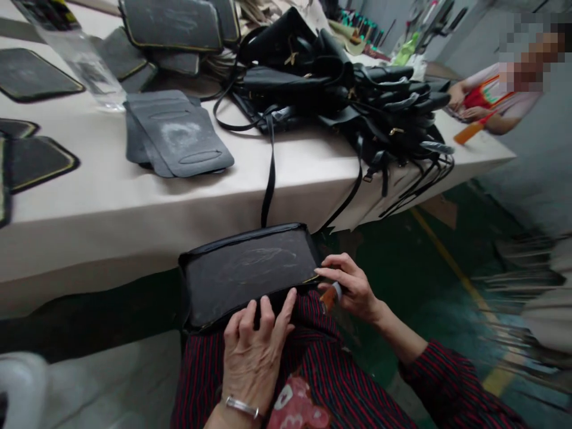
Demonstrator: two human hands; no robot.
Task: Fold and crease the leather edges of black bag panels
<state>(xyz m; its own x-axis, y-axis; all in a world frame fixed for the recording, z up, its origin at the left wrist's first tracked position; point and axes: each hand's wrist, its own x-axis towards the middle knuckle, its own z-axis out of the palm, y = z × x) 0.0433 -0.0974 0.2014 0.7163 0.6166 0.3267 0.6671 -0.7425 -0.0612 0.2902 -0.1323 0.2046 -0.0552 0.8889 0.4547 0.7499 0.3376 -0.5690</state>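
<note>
- Black bag [250,277], boxy, is propped on the lap [205,369], just in front of the desk [187,196], grey face up.
- Near edge of it is covered by the left hand [254,345], fingers a bit spread and laid on the rim, nothing gripped as far as can be seen.
- Near right corner is touched by the right hand's [357,289] fingertips, with a brown-handled tool [330,298] tucked in the same hand; its working end can't be made out.
- So the edge looks to be getting felt or pressed down, I'd guess. For that corner, a steady bag and a tool held off the face are called for.
- Grey panels [179,131] are stacked on the desk, with a clear bottle [96,83] beside them.
- Bit of a snag risk: a strap [270,179] is left dangling from the bag pile [313,77], right behind the work.
- A co-worker [513,110] is seen at the far end.
</note>
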